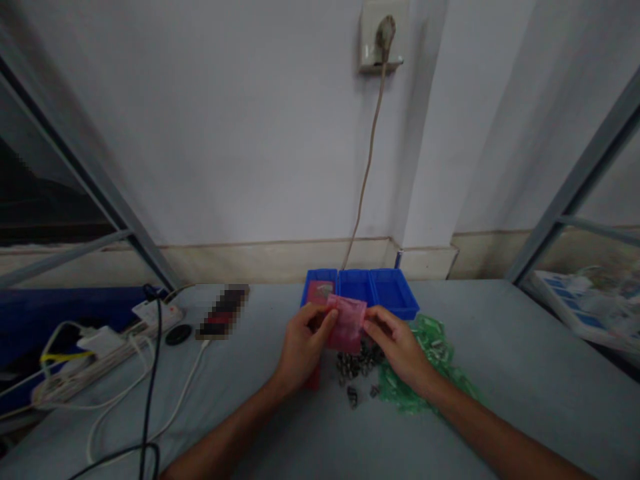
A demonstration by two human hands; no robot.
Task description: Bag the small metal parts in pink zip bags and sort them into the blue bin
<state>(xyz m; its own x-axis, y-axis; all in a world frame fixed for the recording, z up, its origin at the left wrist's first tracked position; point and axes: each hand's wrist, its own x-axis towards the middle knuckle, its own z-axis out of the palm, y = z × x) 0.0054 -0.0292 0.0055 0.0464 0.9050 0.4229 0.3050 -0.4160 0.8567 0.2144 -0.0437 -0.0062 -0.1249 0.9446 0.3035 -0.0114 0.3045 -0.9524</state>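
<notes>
Between my two hands is a small pink plastic bag [347,325], held up over the table. My left hand [304,343] pinches its left edge between thumb and fingers. On the opposite edge, my right hand [395,340] grips near the upper corner. Beneath the bag lies a pile of small metal parts [356,363], partly hidden by it. A few loose parts [353,397] sit nearer to me. Green plastic bags [435,347] are heaped under and beside my right hand. More pink material [314,380] shows below my left hand.
A blue tray [395,293] with three compartments stands behind my hands; pink bags lie in its left one. To the left are a blurred-out phone [223,313], a black disc [179,335], a power strip [107,357] and cables. A white container [575,307] stands far right.
</notes>
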